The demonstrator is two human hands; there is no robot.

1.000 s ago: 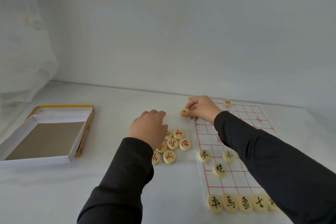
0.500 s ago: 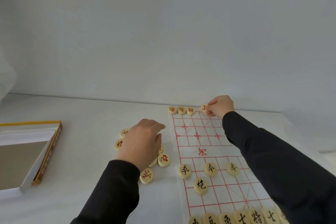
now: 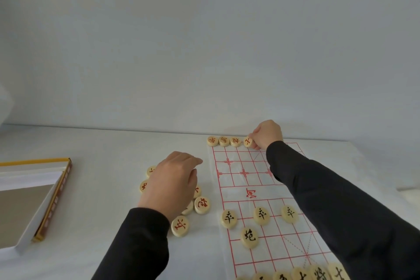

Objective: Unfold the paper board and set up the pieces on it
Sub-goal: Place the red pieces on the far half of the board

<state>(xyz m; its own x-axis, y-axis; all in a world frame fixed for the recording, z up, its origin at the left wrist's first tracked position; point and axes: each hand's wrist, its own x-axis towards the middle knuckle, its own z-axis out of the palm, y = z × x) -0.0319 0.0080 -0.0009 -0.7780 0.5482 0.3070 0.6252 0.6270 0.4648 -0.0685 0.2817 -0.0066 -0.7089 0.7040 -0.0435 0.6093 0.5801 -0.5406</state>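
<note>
The white paper board (image 3: 245,184) with a red grid lies unfolded on the table. Three red-lettered wooden discs (image 3: 223,141) stand in a row on its far edge. My right hand (image 3: 267,134) pinches a fourth red disc (image 3: 248,142) right beside them. Black-lettered discs (image 3: 260,215) sit on the near half, and a row of them lines the near edge. My left hand (image 3: 171,183) hovers palm down, fingers loosely bent, over a loose pile of red-lettered discs (image 3: 201,205) left of the board; what lies under it is hidden.
An open white box tray (image 3: 29,202) sits on its yellow-edged lid at the left. A plain wall rises just behind the table's far edge (image 3: 113,130). My right sleeve covers the board's right side.
The camera swung right and down. My right hand carried the disc from the board's far left corner along the far edge and set it beside the three there. My left hand stayed over the pile.
</note>
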